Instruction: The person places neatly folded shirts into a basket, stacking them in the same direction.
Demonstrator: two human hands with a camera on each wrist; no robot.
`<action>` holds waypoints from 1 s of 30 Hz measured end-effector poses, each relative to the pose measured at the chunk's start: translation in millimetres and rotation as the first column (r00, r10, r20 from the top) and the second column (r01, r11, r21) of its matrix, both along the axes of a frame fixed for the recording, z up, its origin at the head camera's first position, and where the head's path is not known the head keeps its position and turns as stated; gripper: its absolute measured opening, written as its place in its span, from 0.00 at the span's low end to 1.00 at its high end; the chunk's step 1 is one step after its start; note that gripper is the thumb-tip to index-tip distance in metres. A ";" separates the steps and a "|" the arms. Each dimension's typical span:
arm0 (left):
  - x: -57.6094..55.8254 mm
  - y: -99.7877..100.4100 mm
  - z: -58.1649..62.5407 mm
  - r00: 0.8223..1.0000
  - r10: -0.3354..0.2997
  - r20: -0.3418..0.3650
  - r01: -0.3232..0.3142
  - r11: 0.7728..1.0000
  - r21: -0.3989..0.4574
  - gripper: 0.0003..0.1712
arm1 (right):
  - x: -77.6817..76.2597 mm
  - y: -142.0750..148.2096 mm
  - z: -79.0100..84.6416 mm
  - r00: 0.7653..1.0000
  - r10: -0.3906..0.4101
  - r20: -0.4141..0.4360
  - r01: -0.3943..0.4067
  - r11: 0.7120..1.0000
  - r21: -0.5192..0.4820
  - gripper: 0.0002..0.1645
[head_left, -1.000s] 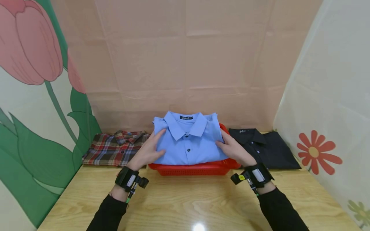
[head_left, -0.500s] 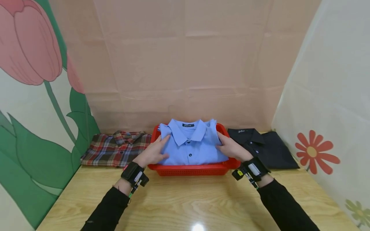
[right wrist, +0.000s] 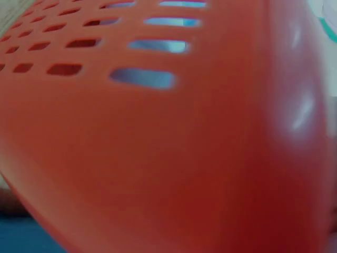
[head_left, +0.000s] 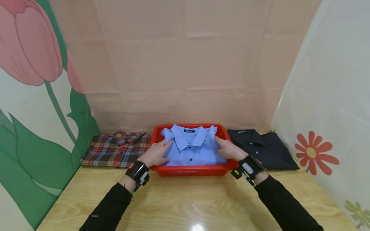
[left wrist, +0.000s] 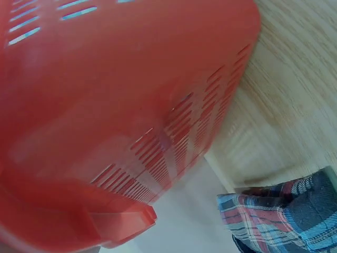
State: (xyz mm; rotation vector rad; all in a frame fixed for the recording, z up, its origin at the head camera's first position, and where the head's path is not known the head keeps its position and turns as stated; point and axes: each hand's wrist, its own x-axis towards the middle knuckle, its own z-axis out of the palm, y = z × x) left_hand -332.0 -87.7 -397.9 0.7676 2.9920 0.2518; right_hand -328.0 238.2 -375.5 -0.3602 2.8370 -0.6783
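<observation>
A folded light blue collared shirt (head_left: 189, 152) lies in the red plastic basket (head_left: 190, 171) in the head view, its collar toward the back wall. My left hand (head_left: 156, 154) grips the shirt's left side, with the thumb toward the front and the fingers at the edge. On the opposite side, my right hand (head_left: 229, 149) holds the shirt's right edge just inside the basket rim. The undersides of both hands are hidden. Slotted basket walls (left wrist: 131, 95) fill much of the left wrist view. Close up in the right wrist view is the basket's outer side (right wrist: 131, 137).
To the left of the basket lies a folded plaid shirt (head_left: 115, 150), seen also in the left wrist view. A folded black shirt (head_left: 271, 150) lies to the right. The wooden tabletop (head_left: 185, 199) extends in front, and a pinkish-brown backdrop (head_left: 185, 64) hangs behind.
Both hands have lowered the blue shirt from above the basket down into it. The basket's back rim, hidden earlier, is now visible. The plaid and black shirts have stayed put.
</observation>
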 end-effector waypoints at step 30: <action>-4.5 6.8 -3.3 1.000 0.012 -0.019 -0.015 0.981 -0.194 0.36 | 3.1 -5.2 -22.1 0.992 -0.067 -0.105 0.075 0.995 0.072 0.50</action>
